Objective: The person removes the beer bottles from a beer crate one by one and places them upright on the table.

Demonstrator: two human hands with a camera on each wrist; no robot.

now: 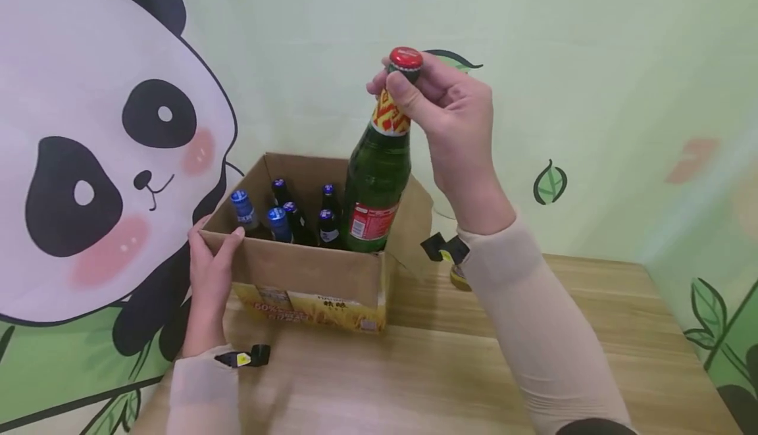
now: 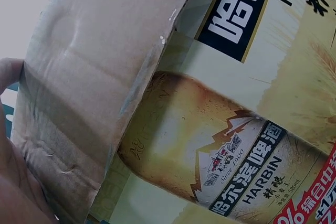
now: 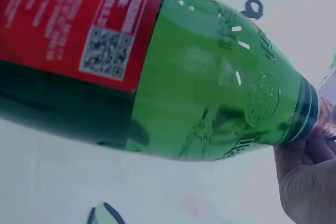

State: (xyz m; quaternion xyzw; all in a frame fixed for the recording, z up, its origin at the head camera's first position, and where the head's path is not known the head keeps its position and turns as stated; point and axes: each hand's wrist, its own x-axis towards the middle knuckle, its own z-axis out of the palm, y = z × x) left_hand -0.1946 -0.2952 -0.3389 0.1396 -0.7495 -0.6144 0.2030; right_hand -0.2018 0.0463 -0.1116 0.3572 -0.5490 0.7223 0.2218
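A green glass beer bottle [image 1: 379, 172] with a red cap and a red label hangs tilted by its neck from my right hand [image 1: 462, 112]. Thumb and fingers pinch it just under the cap. In the head view its base overlaps the right end of an open cardboard box [image 1: 308, 267]. With my left hand [image 1: 210, 277] I grip the box's left corner, thumb over the top edge. Several capped bottles stand in the box, among them a blue-topped bottle [image 1: 241, 206]. The right wrist view shows the green bottle [image 3: 210, 77] close up; the left one shows the box's printed side [image 2: 210, 145].
The box stands on a wooden table [image 1: 444, 369]. An open cardboard flap [image 1: 414, 224] sticks out at its right. Behind the right wrist, a small yellowish object [image 1: 458, 278] partly shows. A wall covering with a panda print [image 1: 166, 211] closes off the back and left.
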